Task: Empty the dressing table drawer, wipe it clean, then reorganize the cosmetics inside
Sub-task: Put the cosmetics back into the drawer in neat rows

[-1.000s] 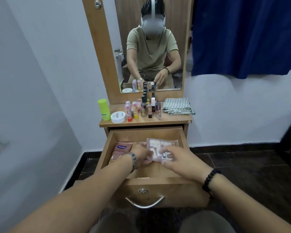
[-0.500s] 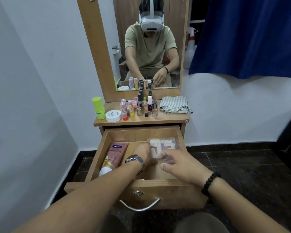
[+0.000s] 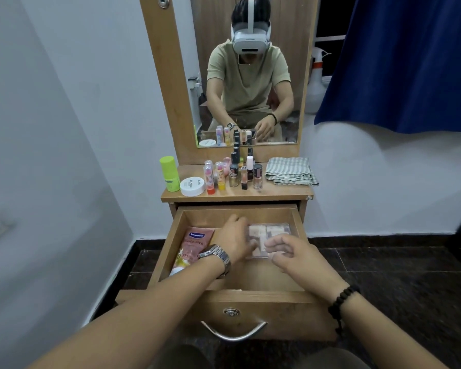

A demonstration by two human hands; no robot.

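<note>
**Drawer Refill: Hazards and Contents**

**Hazards.** I judge the main risk to be a snag at the clear palette case (image 3: 269, 239). My left hand (image 3: 234, 239) rests against its left edge, fingers reaching over it; I cannot tell whether they grip it or only press it. My right hand (image 3: 294, 255) hovers just in front of the case, fingers loosely curled and holding nothing. If I slide the case sideways too hard, it can strike the drawer (image 3: 300, 222) wall on the right, or ride up over the pink tube (image 3: 193, 249) on the left. A lid that is not latched may open; the frame does not show a latch. Reaching up for the next item brings a second risk: the small bottles (image 3: 244, 173) stand packed together on the tabletop (image 3: 277, 194), and a sleeve or wrist can topple several at once.

**Containers and contents.**
1. The drawer is pulled fully out. It holds two items: the pink tube lying lengthwise along the left wall, and the clear palette case lying flat toward the back right. The front floor area is partly hidden by my forearms.
2. The tabletop carries the rest: a green bottle (image 3: 168, 173), a white round tin (image 3: 192, 186), the cluster of small bottles, and a folded striped cloth (image 3: 290, 171) at the right.
</note>
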